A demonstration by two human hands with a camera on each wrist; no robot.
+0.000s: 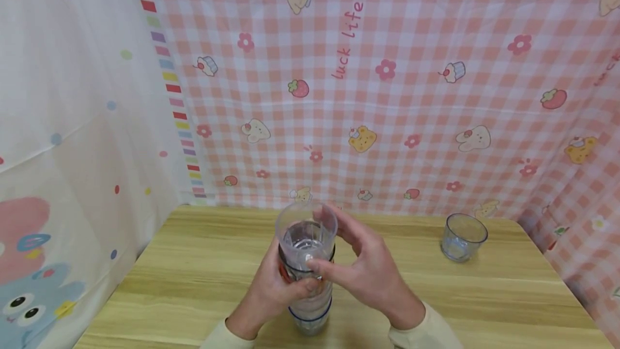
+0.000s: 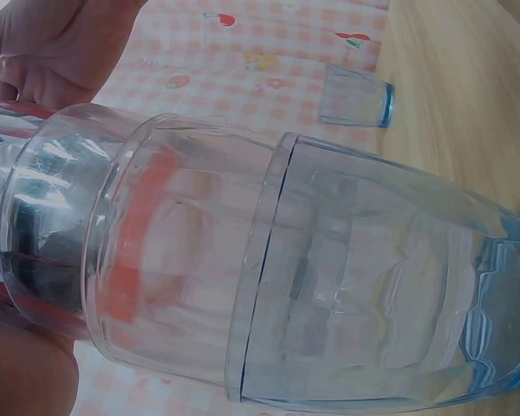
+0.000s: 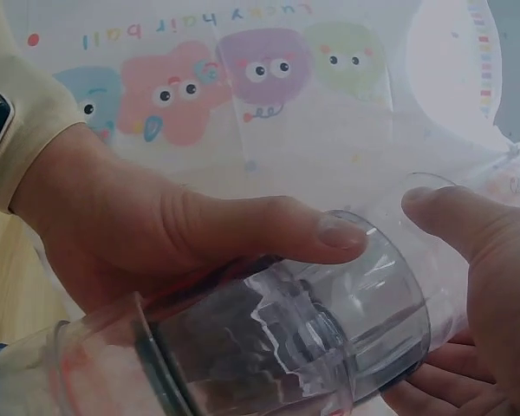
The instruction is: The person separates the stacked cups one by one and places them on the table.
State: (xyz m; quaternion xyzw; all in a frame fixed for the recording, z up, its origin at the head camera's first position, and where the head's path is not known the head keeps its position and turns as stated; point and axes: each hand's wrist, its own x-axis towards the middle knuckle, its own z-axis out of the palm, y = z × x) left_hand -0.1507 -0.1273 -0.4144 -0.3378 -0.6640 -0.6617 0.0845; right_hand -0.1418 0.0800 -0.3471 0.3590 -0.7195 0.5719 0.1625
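A tall upright stack of nested clear plastic cups [image 1: 311, 303] stands in front of me, some with dark, red or blue rims. My left hand [image 1: 271, 287] wraps round its middle, with the thumb across the near side [image 3: 269, 227]. At the top, a clear cup [image 1: 289, 230] sits partly inside the one below. My right hand [image 1: 370, 265] holds that cup between the thumb in front and fingers behind. In the left wrist view, the lower blue-tinted cup [image 2: 355, 286] fills the right side; the stack's foot is cut off there.
A single clear cup [image 1: 463, 237] stands apart at the right of the wooden table [image 1: 203, 252]. A pink checked cloth [image 1: 329, 106] hangs behind the table, and a pale printed cloth [image 1: 82, 139] hangs at the left.
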